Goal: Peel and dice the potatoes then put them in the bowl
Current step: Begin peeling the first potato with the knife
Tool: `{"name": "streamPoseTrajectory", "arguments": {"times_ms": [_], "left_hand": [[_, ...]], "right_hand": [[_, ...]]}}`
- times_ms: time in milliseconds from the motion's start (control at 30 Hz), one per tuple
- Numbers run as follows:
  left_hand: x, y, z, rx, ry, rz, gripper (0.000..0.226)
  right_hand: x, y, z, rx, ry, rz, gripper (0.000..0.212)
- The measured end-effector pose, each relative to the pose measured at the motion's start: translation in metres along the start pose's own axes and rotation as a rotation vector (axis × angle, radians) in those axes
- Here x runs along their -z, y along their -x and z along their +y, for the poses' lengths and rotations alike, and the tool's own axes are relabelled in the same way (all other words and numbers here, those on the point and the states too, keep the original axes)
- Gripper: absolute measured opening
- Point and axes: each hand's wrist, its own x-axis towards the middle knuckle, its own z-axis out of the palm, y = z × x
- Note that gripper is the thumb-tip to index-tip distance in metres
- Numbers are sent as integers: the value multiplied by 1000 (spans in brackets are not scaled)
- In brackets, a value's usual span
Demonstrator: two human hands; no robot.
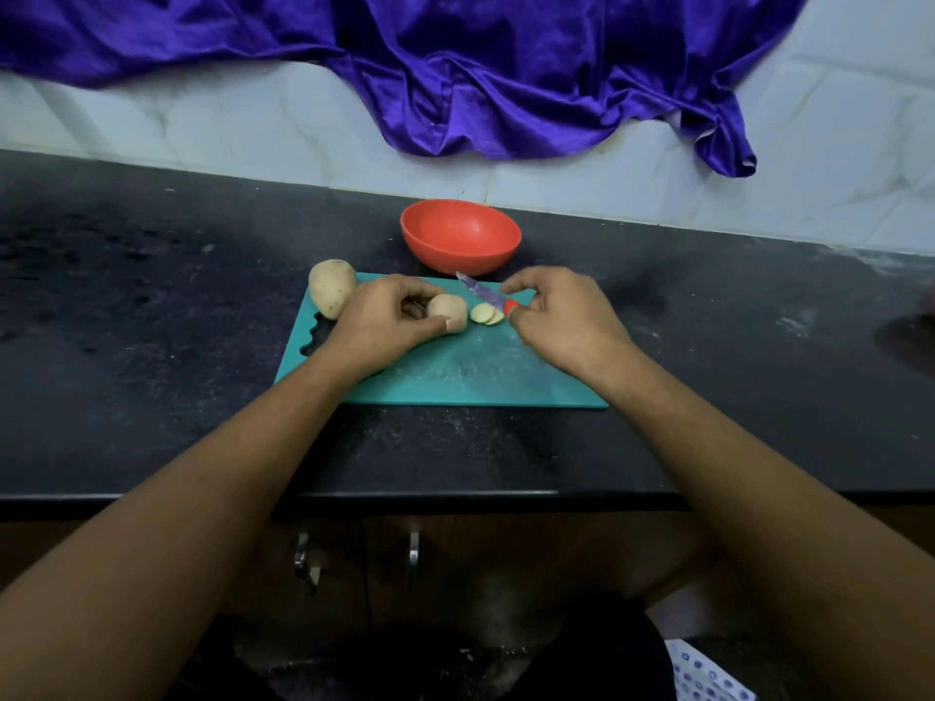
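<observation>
L hand (384, 321) grips cut potato (447, 310) | R hand (561, 316) holds knife (485, 294) | slices (486, 314) btwn hands

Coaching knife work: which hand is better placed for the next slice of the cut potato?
Right: the right hand grips the orange-handled knife beside the pale cut potato, which the left hand holds.

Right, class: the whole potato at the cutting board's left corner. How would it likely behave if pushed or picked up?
The whole potato is rounded and oval, so a push would probably roll or wobble it. It sits at the cutting board's edge, so it might drop onto the counter. It looks solid, so likely stiff and heavy for its size.
</observation>
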Motion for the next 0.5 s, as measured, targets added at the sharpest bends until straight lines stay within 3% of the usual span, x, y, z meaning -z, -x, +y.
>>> {"name": "streamPoseTrajectory", "arguments": {"times_ms": [500], "left_hand": [[-3,-3,-6,-12,37,15,30]], "right_hand": [[11,-24,-49,86,322,-142,19]]}}
